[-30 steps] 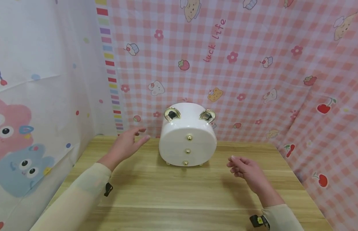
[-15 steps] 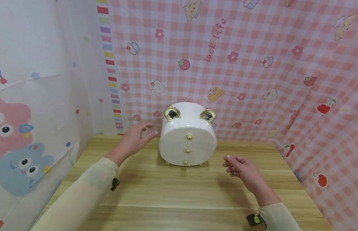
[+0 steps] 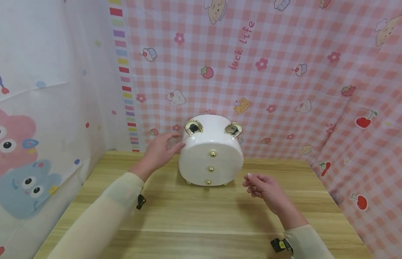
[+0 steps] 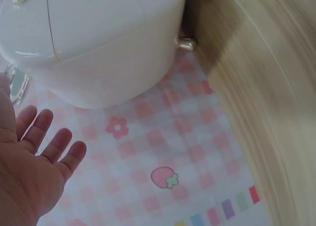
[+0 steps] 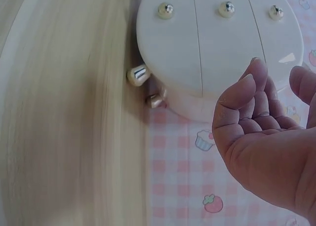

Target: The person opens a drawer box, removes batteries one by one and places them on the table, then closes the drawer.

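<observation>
A white glossy box (image 3: 195,158) stands upright on its small gold feet (image 5: 138,75). Two seams divide its front into three drawers, each with a round gold knob (image 3: 211,168). Gold-rimmed ears, the left one (image 3: 193,127) and the right one (image 3: 233,130), sit on its top. My left hand (image 3: 158,153) is spread beside the upper left of the box, its thumb tip overlapping the box's edge in the head view; nothing is in its palm. To the right of the box, my right hand (image 3: 265,189) hovers with loosely bent fingers and holds nothing.
The wood-grain table (image 3: 188,219) lies under both forearms. Right behind the box hangs a pink checked cloth (image 3: 207,46), which continues along the right side. A white cloth with cartoon prints (image 3: 48,108) closes off the left. Dark straps sit at both wrists.
My left hand has moved right and slightly up, closing in on the box's left side. The right hand has drifted a little left towards it. The box has stayed in place.
</observation>
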Motion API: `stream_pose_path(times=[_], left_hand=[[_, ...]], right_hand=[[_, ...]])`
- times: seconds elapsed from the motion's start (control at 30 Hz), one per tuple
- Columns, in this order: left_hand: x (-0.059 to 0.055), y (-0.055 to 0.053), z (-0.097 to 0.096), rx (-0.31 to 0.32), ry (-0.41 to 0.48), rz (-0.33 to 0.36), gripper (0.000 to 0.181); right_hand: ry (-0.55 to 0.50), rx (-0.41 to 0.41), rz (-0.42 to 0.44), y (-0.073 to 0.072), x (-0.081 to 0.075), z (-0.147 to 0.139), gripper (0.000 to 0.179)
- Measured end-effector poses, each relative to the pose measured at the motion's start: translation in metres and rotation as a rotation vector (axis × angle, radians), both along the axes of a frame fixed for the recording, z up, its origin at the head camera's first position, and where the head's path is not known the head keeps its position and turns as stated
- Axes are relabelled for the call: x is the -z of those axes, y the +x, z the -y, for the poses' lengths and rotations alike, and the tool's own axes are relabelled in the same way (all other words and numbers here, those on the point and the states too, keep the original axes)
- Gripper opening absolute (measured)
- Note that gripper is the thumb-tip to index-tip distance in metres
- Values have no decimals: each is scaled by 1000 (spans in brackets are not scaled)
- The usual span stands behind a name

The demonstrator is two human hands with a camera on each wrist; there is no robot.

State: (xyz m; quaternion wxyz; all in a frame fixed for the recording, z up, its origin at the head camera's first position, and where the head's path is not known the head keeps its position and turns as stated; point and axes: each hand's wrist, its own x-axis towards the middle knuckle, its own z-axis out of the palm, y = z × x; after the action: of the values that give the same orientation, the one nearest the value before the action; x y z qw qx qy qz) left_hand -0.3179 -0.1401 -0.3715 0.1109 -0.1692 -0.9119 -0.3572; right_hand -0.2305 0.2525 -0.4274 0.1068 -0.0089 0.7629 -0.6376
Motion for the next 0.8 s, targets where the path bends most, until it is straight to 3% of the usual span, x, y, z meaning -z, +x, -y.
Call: stream_pose_path(times=[0.2,0.47,0.8], left_hand=[[0,-5,-6,-15,41,-15,58],[-3,-6,-10,-36,93,21,59],[-4,-12,-19,-38,142,-10,60]], right_hand=[[-3,-17,2,-1,-2,10,48],[-17,-16,4,-3,-2,18,46],[-42,-48,-14,-6,-2,26,44]])
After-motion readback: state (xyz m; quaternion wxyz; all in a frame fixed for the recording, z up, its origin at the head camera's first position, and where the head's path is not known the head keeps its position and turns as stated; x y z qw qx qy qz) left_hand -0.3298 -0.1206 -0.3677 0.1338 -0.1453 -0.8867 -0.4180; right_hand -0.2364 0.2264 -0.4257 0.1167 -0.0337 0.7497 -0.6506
